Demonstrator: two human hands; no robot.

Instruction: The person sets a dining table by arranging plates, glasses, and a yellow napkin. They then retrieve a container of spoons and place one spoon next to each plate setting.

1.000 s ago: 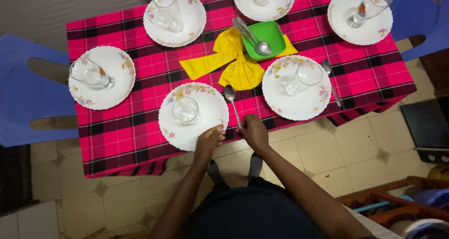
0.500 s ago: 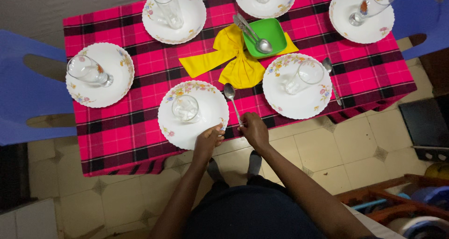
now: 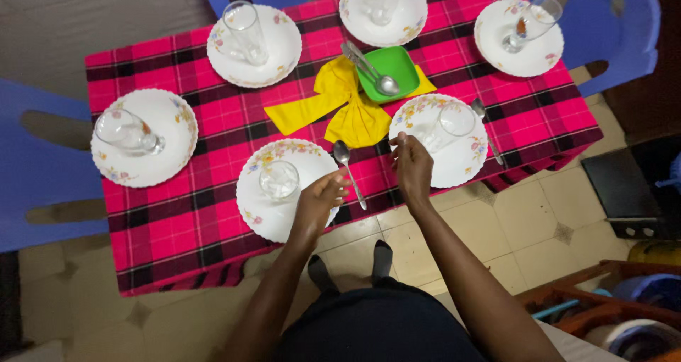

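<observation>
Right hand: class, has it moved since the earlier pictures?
Yes. The right hand has left the spoon handle at the table edge and gone up and right, to the rim of the right-hand plate.

Blue plastic chairs (image 3: 35, 170) on beige tiled floor (image 3: 496, 220)

Dim indoor light, dark vignetted corners.

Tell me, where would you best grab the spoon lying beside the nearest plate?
Probably by the handle end of the spoon, coming from the table's near edge. It lies flat on the tablecloth with its bowl pointing away and the thin handle toward the person, between the plate and the right hand, so the handle is free to pinch from above.
</observation>
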